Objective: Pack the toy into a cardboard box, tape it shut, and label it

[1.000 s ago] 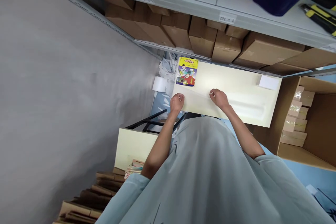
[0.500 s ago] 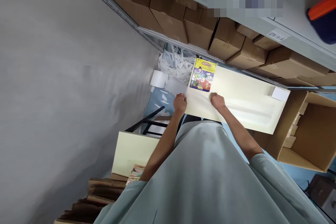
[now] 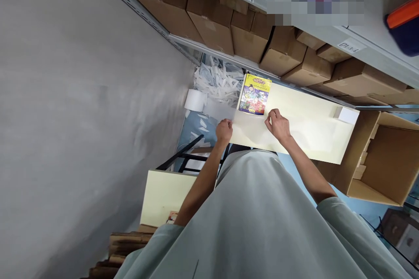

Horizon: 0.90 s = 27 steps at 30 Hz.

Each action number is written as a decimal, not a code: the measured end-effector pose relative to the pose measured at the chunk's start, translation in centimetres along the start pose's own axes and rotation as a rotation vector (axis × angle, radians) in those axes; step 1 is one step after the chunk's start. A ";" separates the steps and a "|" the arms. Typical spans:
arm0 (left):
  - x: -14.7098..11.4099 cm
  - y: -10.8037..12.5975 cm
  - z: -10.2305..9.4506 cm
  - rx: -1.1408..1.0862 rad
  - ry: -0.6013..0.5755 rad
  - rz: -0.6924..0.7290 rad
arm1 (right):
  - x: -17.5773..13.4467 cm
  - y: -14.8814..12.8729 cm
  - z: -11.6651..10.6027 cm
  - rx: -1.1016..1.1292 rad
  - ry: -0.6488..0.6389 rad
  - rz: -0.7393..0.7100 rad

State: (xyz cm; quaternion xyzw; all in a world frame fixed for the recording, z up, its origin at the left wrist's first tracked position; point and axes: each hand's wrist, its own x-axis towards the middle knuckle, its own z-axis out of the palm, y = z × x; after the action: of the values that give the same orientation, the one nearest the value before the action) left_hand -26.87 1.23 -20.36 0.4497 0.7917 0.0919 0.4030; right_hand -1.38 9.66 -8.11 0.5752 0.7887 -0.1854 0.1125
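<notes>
A white roll (image 3: 195, 100) lies on its side at the left end of the table. From it a thin translucent sheet (image 3: 218, 110) runs right, over the edge of the cream table. My left hand (image 3: 224, 130) is closed, pinching the near edge of this sheet by the table's left end. My right hand (image 3: 278, 124) has its thumb and forefinger together at what looks like the sheet's other end; the film there is faint against the tabletop. Just beyond my hands lies a yellow and purple picture book (image 3: 254, 94), flat, cover up.
White strips (image 3: 218, 80) are heaped behind the roll. A small white block (image 3: 347, 115) sits at the cream table's (image 3: 314, 117) right end. An open cardboard box (image 3: 389, 161) stands to the right. Shelves of brown boxes (image 3: 252, 30) overhang the far side; a grey wall (image 3: 98, 109) bounds the left.
My right hand has shifted slightly right and lifted, its fingers less tightly curled than before. My left hand stays nearly in place. The view has moved a little.
</notes>
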 end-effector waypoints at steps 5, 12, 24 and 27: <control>-2.3 -1.7 -1.4 -0.014 0.079 0.119 | 0.5 0.1 -1.6 0.024 0.069 0.084; -4.5 -0.9 -0.6 -0.040 0.006 0.143 | 1.8 1.4 -1.0 0.201 -0.034 0.204; -4.7 -0.6 0.1 -0.017 0.048 0.142 | -0.2 4.7 -0.2 0.503 0.151 0.224; -4.3 0.1 0.8 0.002 0.048 0.175 | -1.1 6.0 0.2 0.537 0.247 0.225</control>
State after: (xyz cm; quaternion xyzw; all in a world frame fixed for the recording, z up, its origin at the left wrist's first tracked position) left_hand -25.06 -2.22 -18.43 0.5152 0.7589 0.1369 0.3740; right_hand 4.65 10.24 -8.83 0.6861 0.6507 -0.3024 -0.1202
